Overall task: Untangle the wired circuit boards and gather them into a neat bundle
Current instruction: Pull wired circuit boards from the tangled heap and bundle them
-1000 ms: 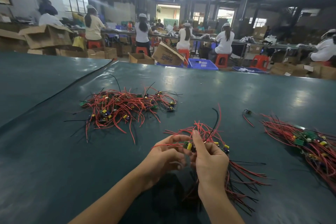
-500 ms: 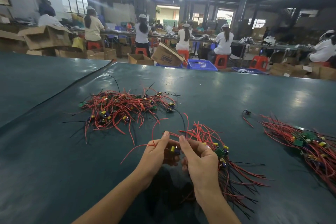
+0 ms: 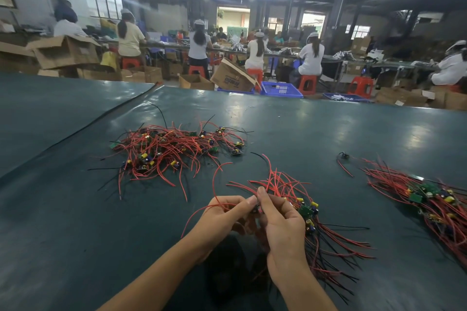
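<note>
Seen from the head camera, the dark green matte bench [image 3: 303,121] carries three heaps of small green circuit boards with thin red and black wires, plus one stray piece. The tangled heap [image 3: 171,149] lies left of centre, its leads crossing every way, and looks untouched. The sorted heap [image 3: 429,199] lies at the right edge with its wires running roughly parallel, so I judge it finished or nearly so. Near it, toward the middle, sits the stray wired board [image 3: 342,156], well apart from both hands. The held bundle [image 3: 307,209] is in the near centre. The right hand [image 3: 283,227] has its fingers curled round the boards, and the wire tails fan out beneath the wrist over the bench. The left hand [image 3: 222,214] pinches a long red wire [image 3: 194,213] that loops out to the left. It probably belongs to a board being added, but that board is hidden between the fingers. By my reckoning the task is about midway: one heap gathered, one in the making, one whole tangle left.
</note>
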A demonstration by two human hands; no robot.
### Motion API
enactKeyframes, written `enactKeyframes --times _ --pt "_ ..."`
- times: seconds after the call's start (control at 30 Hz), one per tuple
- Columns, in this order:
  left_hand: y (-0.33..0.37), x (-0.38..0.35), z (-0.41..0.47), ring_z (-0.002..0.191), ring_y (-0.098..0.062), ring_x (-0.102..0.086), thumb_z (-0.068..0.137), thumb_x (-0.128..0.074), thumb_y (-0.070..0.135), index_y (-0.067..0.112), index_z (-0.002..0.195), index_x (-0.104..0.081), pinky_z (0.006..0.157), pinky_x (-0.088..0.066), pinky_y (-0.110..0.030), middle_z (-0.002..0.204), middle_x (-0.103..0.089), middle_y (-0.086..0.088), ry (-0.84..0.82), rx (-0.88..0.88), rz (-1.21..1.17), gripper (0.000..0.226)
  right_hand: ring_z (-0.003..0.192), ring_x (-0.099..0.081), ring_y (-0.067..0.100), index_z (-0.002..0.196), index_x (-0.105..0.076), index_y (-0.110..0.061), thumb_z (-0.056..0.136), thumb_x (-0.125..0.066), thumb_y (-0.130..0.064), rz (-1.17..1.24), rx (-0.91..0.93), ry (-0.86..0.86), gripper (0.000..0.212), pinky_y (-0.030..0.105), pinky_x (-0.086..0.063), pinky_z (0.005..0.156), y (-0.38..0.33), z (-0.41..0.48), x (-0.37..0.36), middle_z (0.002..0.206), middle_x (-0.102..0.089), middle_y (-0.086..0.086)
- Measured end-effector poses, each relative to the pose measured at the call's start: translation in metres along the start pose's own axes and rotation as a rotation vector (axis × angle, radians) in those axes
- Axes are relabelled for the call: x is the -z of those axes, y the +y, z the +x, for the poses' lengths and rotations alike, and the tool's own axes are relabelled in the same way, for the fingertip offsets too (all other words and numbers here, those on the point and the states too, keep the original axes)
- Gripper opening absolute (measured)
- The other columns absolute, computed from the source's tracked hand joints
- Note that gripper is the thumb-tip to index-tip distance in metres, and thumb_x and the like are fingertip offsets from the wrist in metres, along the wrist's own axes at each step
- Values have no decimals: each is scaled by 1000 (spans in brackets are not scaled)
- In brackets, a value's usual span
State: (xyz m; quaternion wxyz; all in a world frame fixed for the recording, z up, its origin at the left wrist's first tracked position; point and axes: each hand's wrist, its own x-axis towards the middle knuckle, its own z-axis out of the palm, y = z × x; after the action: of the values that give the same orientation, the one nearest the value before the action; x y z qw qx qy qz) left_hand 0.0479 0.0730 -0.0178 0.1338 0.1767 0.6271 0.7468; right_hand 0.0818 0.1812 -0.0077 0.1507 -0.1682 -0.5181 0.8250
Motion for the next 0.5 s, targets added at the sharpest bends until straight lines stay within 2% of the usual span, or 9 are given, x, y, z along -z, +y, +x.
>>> enactKeyframes --times 0.07,0.2,0.33,0.43,0.5 --pt "0 -1 0 65 -12 -67 79 -71 46 15 77 -76 62 -50 -19 73 -72 -5 -15 -12 0 31 68 -68 24 59 -75 -19 82 -75 -17 -3 -9 -23 24 44 -57 77 0 -1 -2 70 -73 11" --pt "-2 1 2 71 -16 -67 78 -73 44 3 82 -73 66 -51 -23 79 -71 -10 18 -22 -23 41 72 -73 24 67 -80 -16 87 -69 -20 -26 -30 -88 23 35 -60 69 -1 -5 -3 76 -76 13" --pt "-1 0 1 65 -16 -53 80 -69 33 14 61 -64 64 -42 -24 66 -59 -6 7 -33 -22 28 71 -74 23 67 -80 -14 86 -71 -18 -24 -83 -67 21 31 -60 63 -5 -6 -3 77 -76 14" --pt "2 -2 1 54 -9 -49 84 -69 25 21 51 -57 59 -42 -18 56 -54 3 7 -56 30 36 73 -74 23 69 -80 -16 82 -76 -16 -18 -132 -28 13 35 -60 68 -8 -4 -2 77 -76 11" --pt "4 -2 2 50 -12 -49 86 -65 19 20 49 -57 56 -43 -18 54 -55 1 38 -70 32 38 65 -71 19 70 -81 -16 78 -78 -18 -20 -150 3 9 32 -57 63 -12 -2 -2 67 -74 3"
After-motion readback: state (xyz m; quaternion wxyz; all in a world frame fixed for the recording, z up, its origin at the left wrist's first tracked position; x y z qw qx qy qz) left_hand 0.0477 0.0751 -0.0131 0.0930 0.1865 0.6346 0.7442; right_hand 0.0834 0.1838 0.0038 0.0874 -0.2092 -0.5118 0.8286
